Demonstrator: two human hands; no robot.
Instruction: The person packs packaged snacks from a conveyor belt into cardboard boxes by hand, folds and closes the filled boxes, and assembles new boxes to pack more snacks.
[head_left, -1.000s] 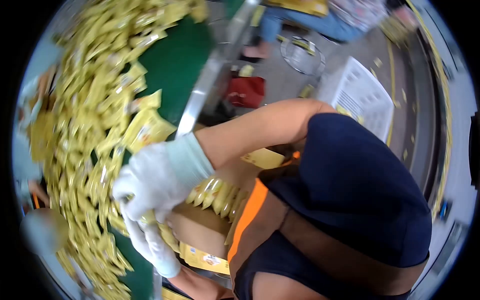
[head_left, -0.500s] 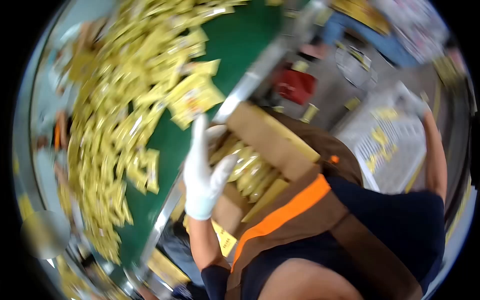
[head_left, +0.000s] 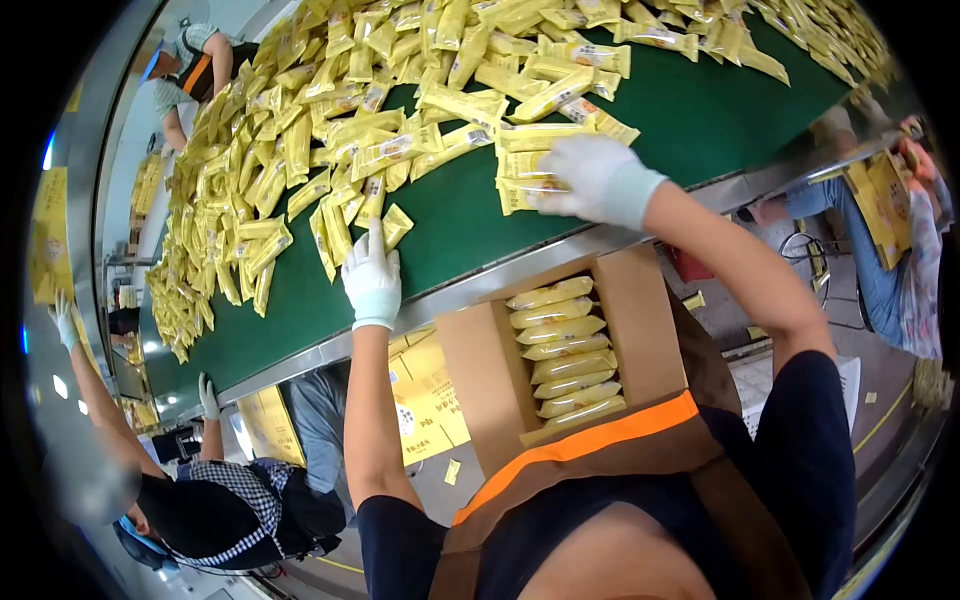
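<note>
Long yellow sealed packets (head_left: 390,150) lie heaped on a green conveyor belt (head_left: 690,140). My right hand (head_left: 595,180), in a white glove, is closed over the ends of several packets (head_left: 518,170) lined up side by side near the belt's edge. My left hand (head_left: 372,278), also gloved, rests at the near edge of the heap. Its fingers are apart, and a fingertip touches one packet (head_left: 373,198). Below the belt edge, against my apron, stands an open cardboard box (head_left: 480,385) holding a row of packets (head_left: 565,345).
A metal rail (head_left: 450,295) borders the belt. Printed yellow cartons (head_left: 425,395) are under it, left of the box. One co-worker (head_left: 230,500) works at my left and another person (head_left: 195,70) across the belt. At right are a seated person's leg (head_left: 850,225) and a white crate (head_left: 845,380).
My right hand has come from over the white crate at the far right to the packets on the belt. My left hand has moved from above the box to the heap. The view has turned.
</note>
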